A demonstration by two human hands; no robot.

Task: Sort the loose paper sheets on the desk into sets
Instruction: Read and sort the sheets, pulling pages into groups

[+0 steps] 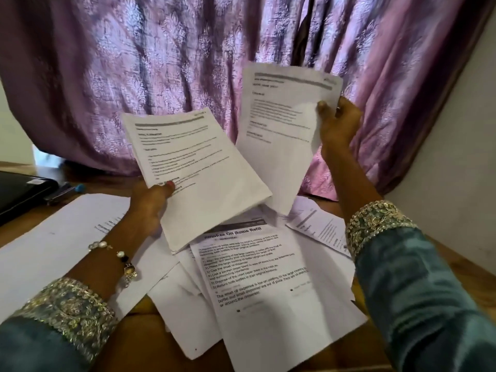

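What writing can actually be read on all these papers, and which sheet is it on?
"...Oil Bottle Refill": bold heading on the top sheet on the desk; its first word is partly hidden.
"5) Return both bottles to their original locations": a numbered step on the same sheet, roughly legible.
Stack in the left hand, its printed stack: too blurred to read.
Sheet in the right hand: too blurred.
Side sheets: too small.

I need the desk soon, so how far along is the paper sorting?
Early to midway, it seems. Possibly done: sheets set apart at the left, though I cannot tell if they are a finished set. In hand: the left hand grips a small stack, and the right hand holds up a single sheet. Left: a loose overlapping pile on the desk.
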